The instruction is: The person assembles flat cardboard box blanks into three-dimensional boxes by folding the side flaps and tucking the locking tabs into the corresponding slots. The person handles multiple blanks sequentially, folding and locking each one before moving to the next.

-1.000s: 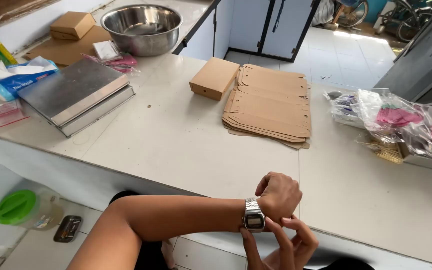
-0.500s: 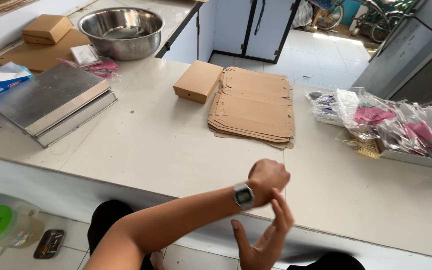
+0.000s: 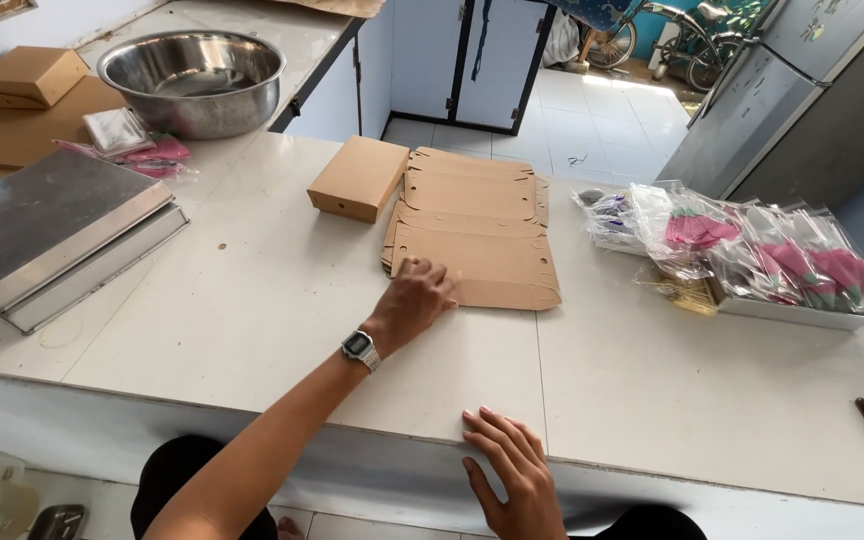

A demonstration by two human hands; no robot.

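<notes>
Left hand [image 3: 414, 300] rests loosely curled on the flat cardboard stack [image 3: 472, 225]; right hand [image 3: 512, 470], fingers spread, presses the counter [image 3: 252, 300] edge nearby.

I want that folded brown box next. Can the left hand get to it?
Probably yes. The left hand already touches the flat cardboard stack, and the folded box sits just beyond with nothing in between.

Bright, even daylight enters from the doorway at upper right. Shadows on the tabletop [image 3: 252, 330] are soft. Focus is sharp; edges bow slightly.
</notes>
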